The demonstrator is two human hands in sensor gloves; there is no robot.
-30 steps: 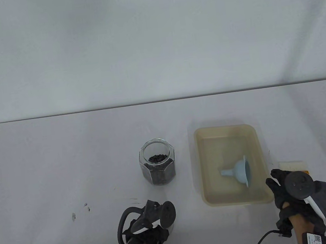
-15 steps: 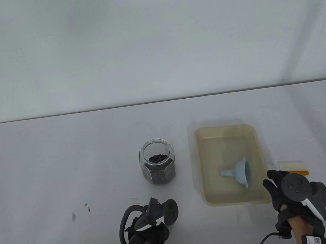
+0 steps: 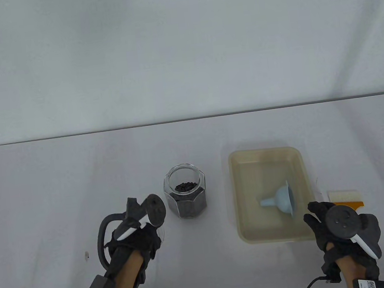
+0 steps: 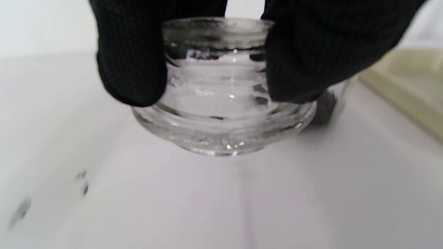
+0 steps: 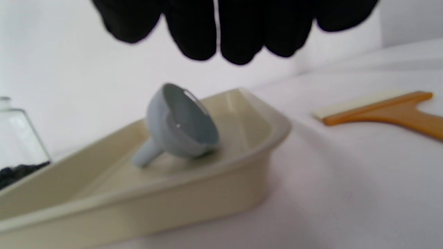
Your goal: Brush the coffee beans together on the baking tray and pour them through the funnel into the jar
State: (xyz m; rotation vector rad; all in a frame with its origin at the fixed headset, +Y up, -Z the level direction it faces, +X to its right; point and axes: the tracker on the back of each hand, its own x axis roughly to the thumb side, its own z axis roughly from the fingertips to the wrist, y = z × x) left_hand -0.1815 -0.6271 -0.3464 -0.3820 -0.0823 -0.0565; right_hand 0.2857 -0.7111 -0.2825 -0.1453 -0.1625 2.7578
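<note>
The glass jar (image 3: 185, 195) stands open in mid-table, partly filled with dark coffee beans (image 3: 185, 187). My left hand (image 3: 143, 234) is just left of it and pinches a round glass lid (image 4: 221, 114) between thumb and fingers (image 4: 131, 69), low over the table. The beige baking tray (image 3: 241, 194) lies to the right, with the pale blue funnel (image 3: 283, 201) on its side in it (image 5: 180, 121). I see no beans in the tray. My right hand (image 3: 316, 216) hovers at the tray's near right corner, fingers (image 5: 238, 34) relaxed and holding nothing.
A brush with an orange handle and pale bristles (image 3: 345, 197) lies on the table right of the tray, also in the right wrist view (image 5: 380, 110). A few dark specks (image 3: 87, 255) mark the table at the near left.
My left hand has moved left and away from the front edge, up beside the jar, still holding the lid. My right hand has drifted slightly left toward the tray's corner.
</note>
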